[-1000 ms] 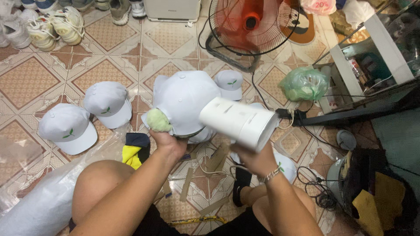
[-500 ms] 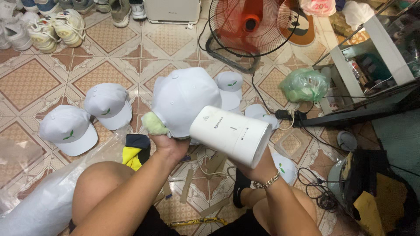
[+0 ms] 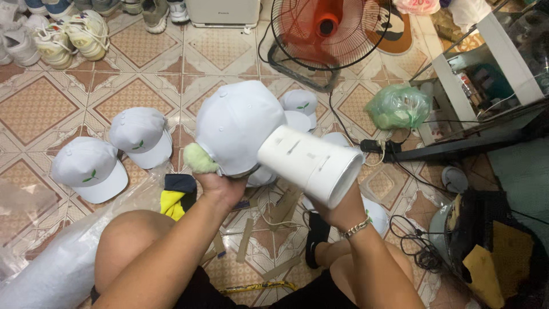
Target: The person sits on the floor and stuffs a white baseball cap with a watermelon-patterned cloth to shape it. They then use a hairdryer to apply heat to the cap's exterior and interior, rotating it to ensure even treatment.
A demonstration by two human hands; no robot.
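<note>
Seated on a patterned tile floor (image 3: 51, 114), a person works over a white cap. At far left, pairs of sneakers (image 3: 63, 40) line the wall, and two finished white caps with small green leaf marks (image 3: 114, 154) rest on the tiles beside a clear plastic bag (image 3: 51, 269). The left hand (image 3: 220, 186) is clamped on the lower edge of the white cap (image 3: 240, 123), together with a pale green sponge (image 3: 199, 159), holding the cap's crown up and away from the body. Just to its right, the right hand (image 3: 343, 209) is closed around the base of a white cylindrical appliance (image 3: 311, 163), whose long axis runs up and leftward so that its narrower end meets the cap's side. More caps lie beneath. Behind stand an orange floor fan (image 3: 329, 31) and a green plastic bag (image 3: 397, 106).
</note>
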